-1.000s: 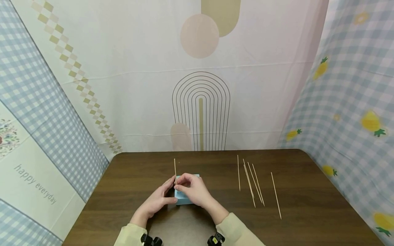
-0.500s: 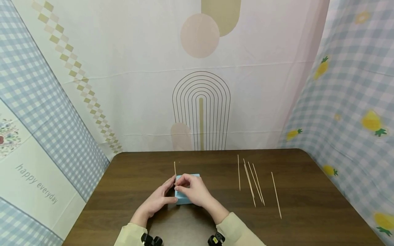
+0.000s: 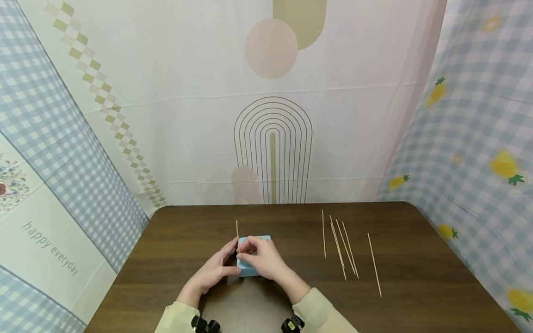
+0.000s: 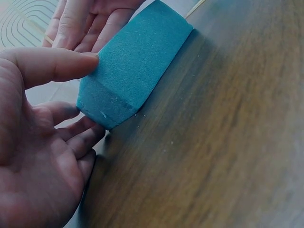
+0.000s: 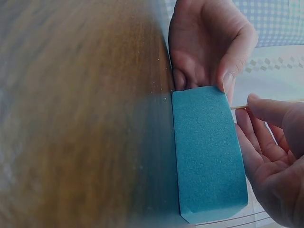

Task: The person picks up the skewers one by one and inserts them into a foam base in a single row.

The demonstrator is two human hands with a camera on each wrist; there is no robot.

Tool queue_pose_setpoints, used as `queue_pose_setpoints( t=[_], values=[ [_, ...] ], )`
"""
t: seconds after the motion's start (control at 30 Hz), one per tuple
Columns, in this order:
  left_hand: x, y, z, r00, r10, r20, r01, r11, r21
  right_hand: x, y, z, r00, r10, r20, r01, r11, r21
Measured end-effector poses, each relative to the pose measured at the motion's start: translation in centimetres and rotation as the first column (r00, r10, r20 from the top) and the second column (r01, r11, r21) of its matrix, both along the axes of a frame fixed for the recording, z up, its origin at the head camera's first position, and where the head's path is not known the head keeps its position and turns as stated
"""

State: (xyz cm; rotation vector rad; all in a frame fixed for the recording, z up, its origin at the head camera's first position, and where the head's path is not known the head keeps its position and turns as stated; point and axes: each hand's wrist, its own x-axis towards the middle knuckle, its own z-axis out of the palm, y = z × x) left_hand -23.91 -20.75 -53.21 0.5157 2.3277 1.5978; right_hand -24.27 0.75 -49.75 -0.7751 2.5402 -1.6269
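Observation:
A light blue foam block lies on the wooden table. My left hand holds its left end, the thumb against the near face and the fingers at the far side. Between thumb and fingertips my right hand pinches a thin wooden skewer, which stands nearly upright at the block's left part. The right wrist view has the skewer meeting the top face of the block close to the left thumb. Fingers hide the entry spot from above.
Several loose skewers lie spread on the right side of the table. A patterned cloth hangs behind the table, with checked cloths at both sides. Tiny crumbs dot the tabletop near the block.
The skewer's upper tip stands slightly lower than a second ago, so it has moved down toward the block. Both hands and the block keep their places.

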Motion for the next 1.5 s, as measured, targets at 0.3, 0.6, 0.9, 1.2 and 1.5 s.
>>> queue_pose_setpoints(
  t=[0.3,0.6,0.9,1.2,1.5],
  values=[
    [-0.07,0.02,0.15,1.0,-0.004,-0.003,0.004,1.0,0.014,-0.22,0.09,0.14,1.0,0.028,-0.004,-0.028,1.0,-0.008],
    [0.0,0.01,0.2,1.0,-0.002,0.012,0.002,1.0,0.028,-0.51,0.15,0.04,0.998,0.052,0.031,-0.052,0.999,-0.003],
    [-0.01,-0.04,0.12,1.0,0.0,0.006,0.0,1.0,0.027,-0.49,0.18,0.16,0.997,0.05,0.051,-0.051,0.999,0.008],
    [-0.06,-0.06,-0.04,1.0,-0.001,0.002,0.001,1.0,0.017,-0.56,0.31,-0.24,0.996,0.06,0.059,-0.06,0.998,-0.012],
    [-0.04,-0.17,-0.16,1.0,-0.01,0.003,0.01,1.0,0.015,-0.48,0.28,-0.27,0.998,0.046,0.045,-0.046,0.999,0.006]
  ],
)
